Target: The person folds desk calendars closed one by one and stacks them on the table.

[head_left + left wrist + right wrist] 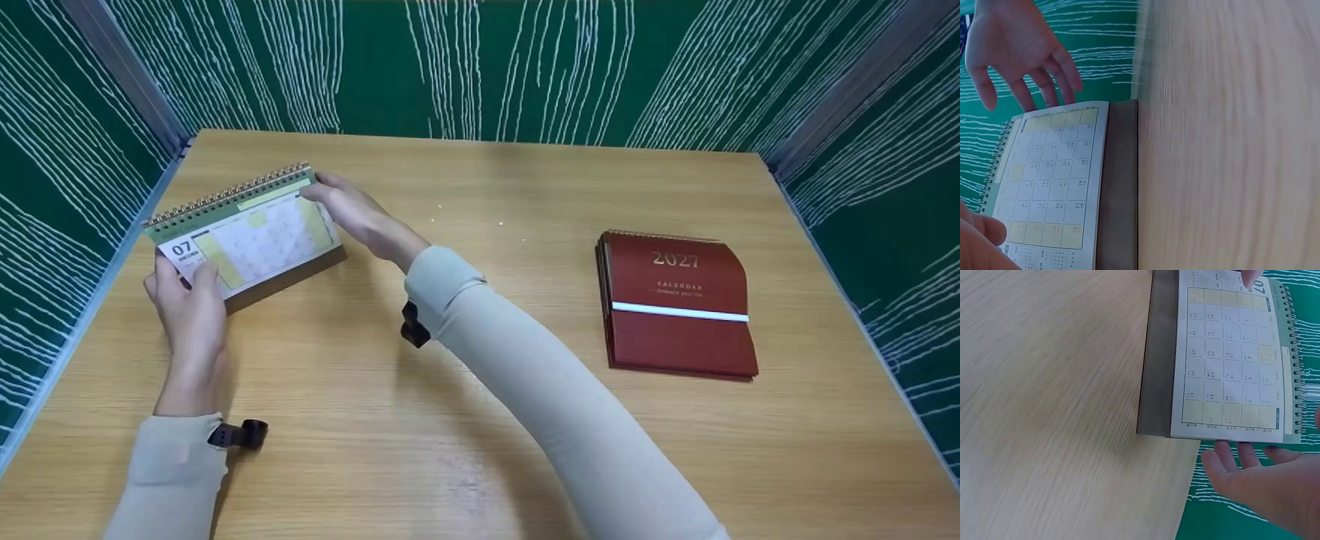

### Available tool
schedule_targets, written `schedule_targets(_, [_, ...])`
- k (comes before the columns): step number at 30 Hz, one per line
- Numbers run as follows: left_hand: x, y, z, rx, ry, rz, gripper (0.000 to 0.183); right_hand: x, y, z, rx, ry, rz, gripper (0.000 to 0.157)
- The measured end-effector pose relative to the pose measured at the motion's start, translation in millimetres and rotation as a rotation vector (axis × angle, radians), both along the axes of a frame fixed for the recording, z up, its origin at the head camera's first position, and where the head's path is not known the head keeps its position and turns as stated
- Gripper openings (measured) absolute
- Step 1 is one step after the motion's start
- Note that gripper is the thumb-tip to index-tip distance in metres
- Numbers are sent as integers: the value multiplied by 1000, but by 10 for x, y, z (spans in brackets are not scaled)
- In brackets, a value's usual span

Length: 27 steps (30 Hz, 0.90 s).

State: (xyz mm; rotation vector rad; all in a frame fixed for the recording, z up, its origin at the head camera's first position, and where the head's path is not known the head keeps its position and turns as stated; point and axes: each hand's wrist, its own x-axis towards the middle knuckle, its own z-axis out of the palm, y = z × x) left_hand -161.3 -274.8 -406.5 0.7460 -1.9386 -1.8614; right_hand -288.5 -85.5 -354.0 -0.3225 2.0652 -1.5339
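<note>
A spiral-bound desk calendar (270,236), turned to page 07, stands tilted on its brown base at the left of the table. My left hand (187,307) holds its lower left corner, the thumb on the front of the page and the other fingers partly hidden behind. At the opposite side edge is my right hand (360,217), its fingertips right at the upper right corner. In the left wrist view the right hand (1022,50) has its fingers spread and fairly straight. The right wrist view shows these fingers (1224,455) along the page's side edge, partly hidden behind it.
A closed red 2027 calendar (679,341) with a white band lies on the right of the wooden table (480,330). Green panels (382,67) with white streaks enclose the back and sides. Small white specks dot the tabletop near the middle.
</note>
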Motion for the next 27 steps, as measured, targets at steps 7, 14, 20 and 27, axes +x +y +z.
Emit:
schedule_targets(7, [15,-16,-35,-26,-13,-21,57,-8,-29,-28,1,-18,-34,65])
schedule_targets(14, [23,-55,-50,-45,-44,-36,56,-18,-61,-46,-57,-94,-68,61])
schedule_targets(20, [28,-35,-59,-41,-33,-40,57,-53,-37,-27,-80,-146,-96,58])
schedule_targets(27, [18,-29,-46,-40,-30,-31,56,-78,-36,31,-80,-148,-88,53])
